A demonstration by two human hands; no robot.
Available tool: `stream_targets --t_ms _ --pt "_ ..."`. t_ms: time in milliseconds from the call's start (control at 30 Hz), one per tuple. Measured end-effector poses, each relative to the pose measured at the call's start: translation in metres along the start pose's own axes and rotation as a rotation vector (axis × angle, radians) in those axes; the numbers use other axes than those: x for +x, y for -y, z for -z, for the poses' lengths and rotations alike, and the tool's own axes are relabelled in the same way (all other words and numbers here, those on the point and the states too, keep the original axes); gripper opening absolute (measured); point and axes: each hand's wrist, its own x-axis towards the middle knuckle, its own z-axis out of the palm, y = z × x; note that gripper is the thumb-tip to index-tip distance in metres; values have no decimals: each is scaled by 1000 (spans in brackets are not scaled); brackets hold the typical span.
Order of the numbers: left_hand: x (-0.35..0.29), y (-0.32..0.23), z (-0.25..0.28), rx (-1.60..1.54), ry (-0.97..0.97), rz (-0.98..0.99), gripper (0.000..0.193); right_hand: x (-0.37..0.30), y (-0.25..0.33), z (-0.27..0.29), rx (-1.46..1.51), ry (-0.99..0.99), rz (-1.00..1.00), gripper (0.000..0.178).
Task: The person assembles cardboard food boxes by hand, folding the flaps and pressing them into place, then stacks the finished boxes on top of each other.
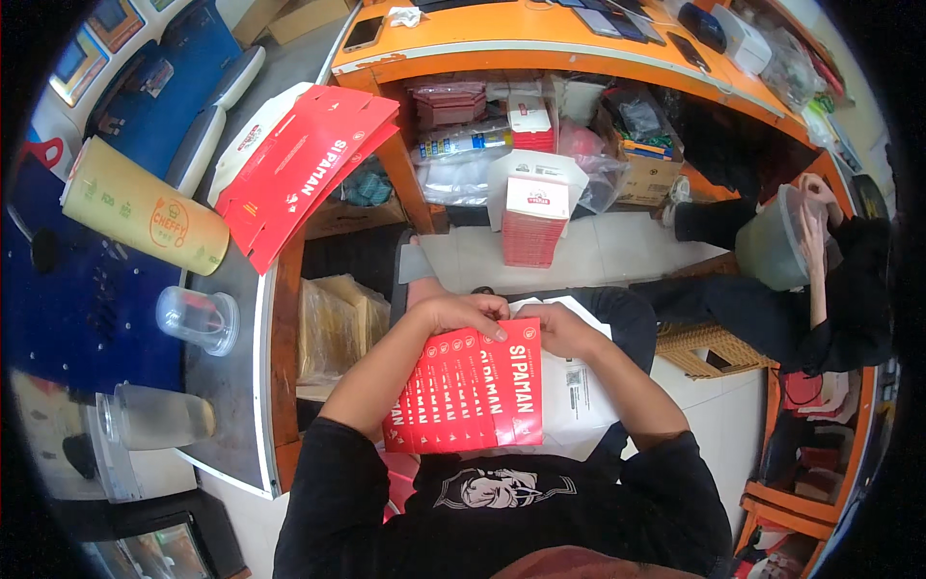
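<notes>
An orange desk (463,36) spanned the top of the view, and a grey counter (227,454) ran down the left side. A co-worker (849,299) in black was at the right, with a hand at the rim of a translucent tub (767,241). The fanned red cartons (511,405), flat and overlapping, lay across the person's lap, in front of the black shirt; white flat sheets (593,396) showed just to their right. More flat red cartons (299,174) rested at the counter's far end, near a tall yellow cylinder (145,207). On the floor beyond the lap was a red-and-white stack (529,236). The left hand (461,314) gripped the fan's upper edge, its thumb on the red face. The right hand (571,331) was at the top right corner, its fingertips partly hidden, so whether it pinched anything could not be told. A clear cup (198,320) was near the yellow cylinder; a dark phone (363,33) lay on the desk.
</notes>
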Motion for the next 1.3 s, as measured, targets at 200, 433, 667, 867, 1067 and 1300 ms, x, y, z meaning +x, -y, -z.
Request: stream_targets --t_ms 200,433,667,867,1067,1300 --pt "0 2 2 -15 -12 -26 34 -6 14 8 -62 27 -23 20" --pt "1 6 4 -10 1 -23 38 4 6 -1 -7 14 34 14" --pt "-5 6 3 16 -34 -22 38 12 7 -2 -174 -64 171 21" --pt "-11 4 2 -23 -77 -109 38 5 18 7 -89 67 41 40" --pt "-16 -9 -12 -23 -93 -140 30 -6 18 19 660 -141 -90 34" --pt "-14 0 -3 -23 -65 -120 25 -2 53 -2 227 -106 -10 15"
